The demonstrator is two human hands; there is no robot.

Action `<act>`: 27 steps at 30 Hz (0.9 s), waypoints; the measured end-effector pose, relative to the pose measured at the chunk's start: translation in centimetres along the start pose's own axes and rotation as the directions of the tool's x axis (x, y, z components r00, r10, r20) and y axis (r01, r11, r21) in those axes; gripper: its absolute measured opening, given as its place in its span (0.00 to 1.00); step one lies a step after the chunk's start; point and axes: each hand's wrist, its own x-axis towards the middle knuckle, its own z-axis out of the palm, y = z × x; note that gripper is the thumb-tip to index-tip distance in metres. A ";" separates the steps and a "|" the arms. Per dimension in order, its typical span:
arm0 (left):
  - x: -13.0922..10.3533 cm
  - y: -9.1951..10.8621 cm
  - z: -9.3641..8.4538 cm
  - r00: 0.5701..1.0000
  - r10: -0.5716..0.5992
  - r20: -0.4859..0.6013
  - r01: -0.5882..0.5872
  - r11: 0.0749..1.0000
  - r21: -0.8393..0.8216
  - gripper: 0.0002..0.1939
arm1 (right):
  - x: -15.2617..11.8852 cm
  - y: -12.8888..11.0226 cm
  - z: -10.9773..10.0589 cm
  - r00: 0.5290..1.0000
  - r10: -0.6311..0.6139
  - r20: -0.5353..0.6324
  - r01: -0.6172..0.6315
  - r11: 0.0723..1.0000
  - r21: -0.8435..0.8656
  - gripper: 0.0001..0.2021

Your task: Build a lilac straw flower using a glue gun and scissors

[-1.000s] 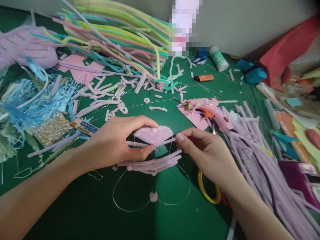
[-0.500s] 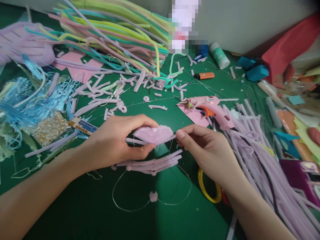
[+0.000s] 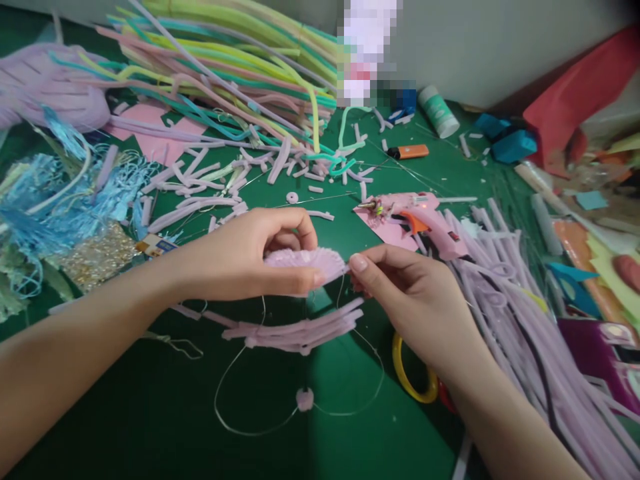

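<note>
Over a green worktop [image 3: 360, 447], we hold a pleated lilac fan [image 3: 330, 263] between both hands, above the worktop's middle. The fingers of our left hand [image 3: 235, 257] are clamped on its body, thumb across the near side; those of our right hand [image 3: 415, 293] are pinched together on its right tip. Just nearer lie joined lilac strips [image 3: 320, 327], a looped wire [image 3: 240, 433] and a small lilac knob [image 3: 305, 399].

We appear to be at a shaping or aligning step, the left hand steadying the pleats while the right controls the tip. The next move calls for a firm left hold, a light right pinch that does not crush the pile, and care not to snag the wire. To the right, the glue gun [image 3: 430, 223] and yellow-handled scissors [image 3: 399, 363] lie out of our grip.
</note>
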 end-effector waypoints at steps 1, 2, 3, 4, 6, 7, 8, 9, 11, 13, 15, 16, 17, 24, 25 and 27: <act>0.5 0.2 -0.2 0.998 -0.036 0.060 0.036 0.999 -0.012 0.11 | 0.0 -0.1 0.0 1.000 -0.002 -0.004 0.002 1.000 0.000 0.15; 0.9 0.3 -0.4 0.992 -0.071 0.109 0.074 0.997 -0.023 0.12 | 0.0 -0.2 0.0 1.000 -0.004 -0.009 0.004 1.000 -0.001 0.15; 1.2 0.4 -0.6 0.984 -0.099 0.146 0.104 0.994 -0.032 0.13 | 0.0 -0.2 0.0 1.000 -0.006 -0.012 0.006 1.000 -0.001 0.15; 1.5 0.4 -0.7 0.979 -0.113 0.168 0.122 0.992 -0.041 0.14 | 0.1 -0.3 0.0 1.000 -0.010 -0.014 0.010 1.000 0.000 0.15; 1.7 0.3 -0.8 0.975 -0.116 0.187 0.129 0.990 -0.057 0.15 | 0.1 -0.3 0.0 1.000 -0.012 -0.014 0.012 1.000 0.007 0.15; 1.7 0.3 -0.8 0.975 -0.111 0.191 0.125 0.990 -0.063 0.16 | 0.1 -0.3 0.0 1.000 -0.007 -0.012 0.007 1.000 0.010 0.15; 1.7 0.2 -0.7 0.975 -0.108 0.192 0.123 0.990 -0.068 0.17 | 0.1 -0.4 0.0 1.000 -0.001 -0.013 0.001 1.000 0.013 0.15; 1.7 0.2 -0.7 0.975 -0.110 0.194 0.126 0.989 -0.071 0.16 | 0.1 -0.4 0.0 1.000 0.004 -0.016 -0.004 1.000 0.015 0.16; 1.7 0.3 -0.7 0.971 -0.117 0.210 0.135 0.988 -0.075 0.14 | 0.1 -0.3 0.1 1.000 0.005 -0.021 -0.005 1.000 0.013 0.15; 1.7 0.5 -0.6 0.966 -0.112 0.234 0.130 0.990 -0.062 0.12 | 0.1 -0.4 0.1 1.000 -0.008 -0.024 0.008 1.000 0.011 0.14; 1.6 0.7 -0.7 0.964 -0.083 0.251 0.098 0.994 -0.046 0.10 | 0.1 -0.4 0.1 0.999 -0.013 -0.032 0.014 1.000 0.017 0.12; 1.6 0.8 -0.7 0.965 -0.069 0.252 0.081 0.996 -0.038 0.11 | 0.2 -0.4 0.1 0.999 -0.011 -0.036 0.012 0.999 0.030 0.12; 1.6 0.8 -0.8 0.966 -0.060 0.252 0.070 0.997 -0.031 0.12 | 0.2 -0.5 0.0 0.999 -0.003 -0.039 0.005 0.999 0.053 0.12; 1.3 0.5 -0.9 0.965 -0.063 0.256 0.079 0.996 -0.050 0.13 | -0.2 -0.6 -0.3 0.984 0.143 0.109 -0.157 0.978 0.134 0.14; 1.3 0.5 -1.0 0.964 -0.065 0.257 0.081 0.995 -0.053 0.13 | -0.3 -0.7 -0.2 0.983 0.146 0.116 -0.161 0.977 0.139 0.13; 1.3 0.7 -1.0 0.961 -0.079 0.265 0.094 0.995 -0.044 0.11 | -0.4 -0.7 -0.1 0.986 0.134 0.101 -0.149 0.976 0.160 0.12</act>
